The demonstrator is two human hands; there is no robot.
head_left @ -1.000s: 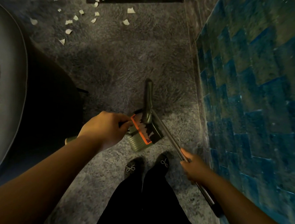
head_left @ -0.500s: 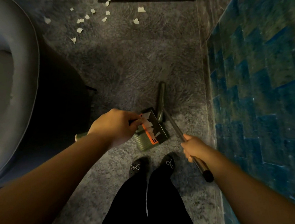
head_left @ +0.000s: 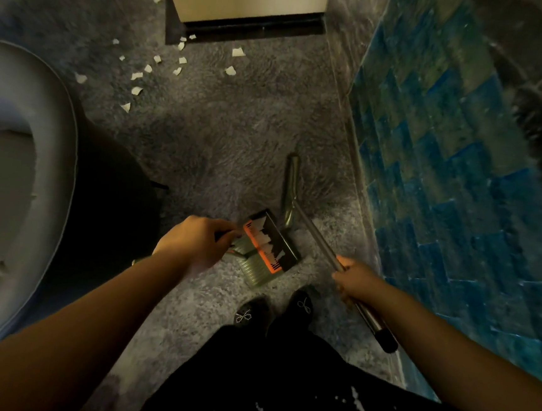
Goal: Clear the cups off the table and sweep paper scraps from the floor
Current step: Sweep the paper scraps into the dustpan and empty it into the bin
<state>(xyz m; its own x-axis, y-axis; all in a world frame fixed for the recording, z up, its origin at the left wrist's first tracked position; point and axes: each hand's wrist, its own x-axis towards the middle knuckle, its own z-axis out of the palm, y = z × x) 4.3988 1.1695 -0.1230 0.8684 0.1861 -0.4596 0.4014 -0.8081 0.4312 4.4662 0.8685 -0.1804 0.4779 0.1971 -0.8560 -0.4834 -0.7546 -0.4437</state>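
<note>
Paper scraps point(head_left: 150, 70): small pale torn bits, irregular and flat, scattered over the carpet in the upper left and upper centre of the frame, well apart from the tools below.
Carpet point(head_left: 222, 142): grey, shaggy pile; likely to snag light paper, so a sweep may drag the bits into the fibres rather than gather them.
Broom point(head_left: 319, 239): thin shiny metal pole running from lower right up to centre, joined to a dull greenish bent head lying on the carpet.
Right hand point(head_left: 355, 280): fingers curled round the pole, low on its length; the dark end cap sticks out behind the wrist.
Dustpan point(head_left: 265, 250): greenish ribbed plastic, boxy, with an orange and black label across it; centre of the frame, just ahead of the shoes.
Left hand point(head_left: 194, 241): fingers curled round the dustpan's handle end, pan tilted.
Risk, reach: the scraps lie far from both tools, so a stretched stroke could scatter them toward the cabinet base point(head_left: 245, 29) and under its dark plinth.
Risk, space: the tiled wall point(head_left: 447, 155) on the right is near the pole; a wide swing may knock it.
Risk, pan: a tilted lip on deep pile may let paper slide beneath.
Chair point(head_left: 22, 150): smooth, rounded grey shell at left.
Cups: none visible.
</note>
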